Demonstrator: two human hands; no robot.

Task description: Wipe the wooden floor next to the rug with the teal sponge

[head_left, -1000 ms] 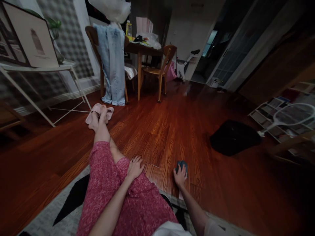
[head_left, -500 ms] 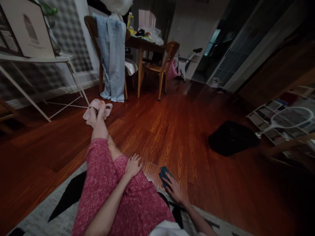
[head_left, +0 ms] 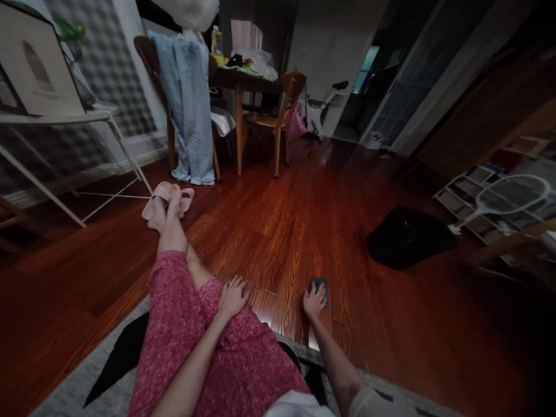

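Note:
My right hand (head_left: 315, 299) lies flat with spread fingers on top of a dark teal piece of what looks like folded cloth (head_left: 324, 284). The cloth rests on the reddish-brown wooden floor (head_left: 286, 231), and part of it is hidden under the palm. On the knee of my maroon trousers (head_left: 182, 324) rests my left hand (head_left: 233, 296), its fingers stretched out and holding nothing. My legs extend forward with the ankles crossed, near pink slippers (head_left: 186, 200).
A black bin (head_left: 408, 237) stands to the right, a white racket (head_left: 512, 194) beside it. Light blue jeans (head_left: 191, 110) hang over a chair at the dining table (head_left: 239, 127). Another wooden chair (head_left: 278, 119) stands there. Under me lies a grey and black rug (head_left: 108, 370).
My right hand and the cloth have moved forward and to the right across the floor. My left hand stays on the knee. The view has shifted slightly.

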